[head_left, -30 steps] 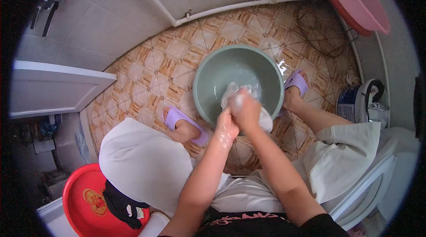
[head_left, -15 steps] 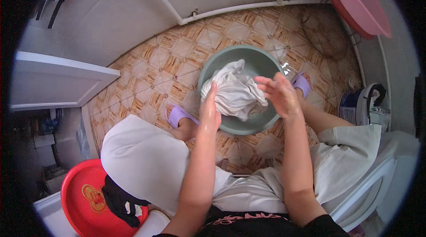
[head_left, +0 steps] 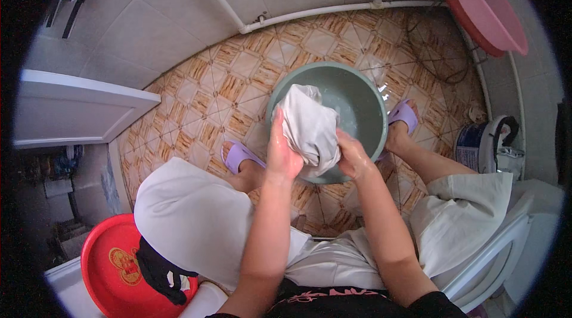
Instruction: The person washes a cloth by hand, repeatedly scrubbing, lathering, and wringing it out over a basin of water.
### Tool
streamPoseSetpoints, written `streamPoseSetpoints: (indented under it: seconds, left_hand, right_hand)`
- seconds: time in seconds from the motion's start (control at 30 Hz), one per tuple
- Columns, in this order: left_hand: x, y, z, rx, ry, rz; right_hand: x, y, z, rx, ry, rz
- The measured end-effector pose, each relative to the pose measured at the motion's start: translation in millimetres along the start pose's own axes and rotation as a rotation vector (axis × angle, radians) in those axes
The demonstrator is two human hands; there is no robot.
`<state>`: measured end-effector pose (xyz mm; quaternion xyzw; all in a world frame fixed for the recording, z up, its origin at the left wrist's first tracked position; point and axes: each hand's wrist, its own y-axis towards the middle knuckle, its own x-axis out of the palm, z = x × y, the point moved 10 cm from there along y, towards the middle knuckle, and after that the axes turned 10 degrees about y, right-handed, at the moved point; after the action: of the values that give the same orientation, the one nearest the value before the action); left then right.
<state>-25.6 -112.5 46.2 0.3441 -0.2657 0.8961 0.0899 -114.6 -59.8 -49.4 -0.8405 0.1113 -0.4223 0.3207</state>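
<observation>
A bunched white cloth [head_left: 311, 127], wet and folded over itself, is gathered between my two hands above the near left part of a grey-green basin [head_left: 370, 103]. My left hand [head_left: 282, 150] presses its left side, the thumb pointing up along the fabric. On the right side my right hand [head_left: 354, 156] grips the cloth's edge, its fingers partly hidden by the folds. Some water shows in the bottom of the basin. Which kind of garment or cloth it is, I cannot tell.
The basin stands on patterned floor tiles [head_left: 238, 88] between my feet in purple slippers [head_left: 239, 154]. At lower left is a red basin [head_left: 104, 258] holding dark clothing [head_left: 156, 270]. A pink basin [head_left: 485, 5] hangs at upper right, above a blue-and-white container [head_left: 471, 142].
My right hand, open and apart from the cloth before, has come left and closed on its right side. The cloth is now more compact and nearer to me.
</observation>
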Motion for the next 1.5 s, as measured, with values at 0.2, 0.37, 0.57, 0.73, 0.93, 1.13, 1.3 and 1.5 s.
streamPoseSetpoints:
  seconds: [0.2,0.37,0.57,0.73,0.93,1.13,1.3,1.5]
  left_hand:
    - [-34,22,-13,0.047,-0.005,0.163]
    - [-82,24,-108,-0.16,-0.299,-0.226]
    - [-61,14,-152,-0.41,0.038,0.278]
    - [-17,-1,-143,-0.774,-1.027,-0.239]
    - [-68,8,-143,-0.468,-0.021,0.222]
    - [-73,20,-134,0.024,-0.355,-0.683]
    - [-72,-1,-133,-0.49,0.165,0.231]
    - [-65,0,-131,-0.387,0.006,0.088]
  right_hand:
    - [30,-33,-73,-0.679,-0.776,0.143]
    - [118,-62,-15,-0.836,-1.256,-0.16]
    - [11,-28,-72,-0.598,-1.263,0.513]
    - [100,-66,-13,-0.891,-1.367,-0.002]
    - [33,-27,-58,-0.742,-1.439,0.401]
    - [67,-28,-9,-0.856,-1.395,0.148]
    - [39,-41,-51,-0.864,-1.361,0.434]
    - [40,-22,-21,-0.765,-1.34,0.318]
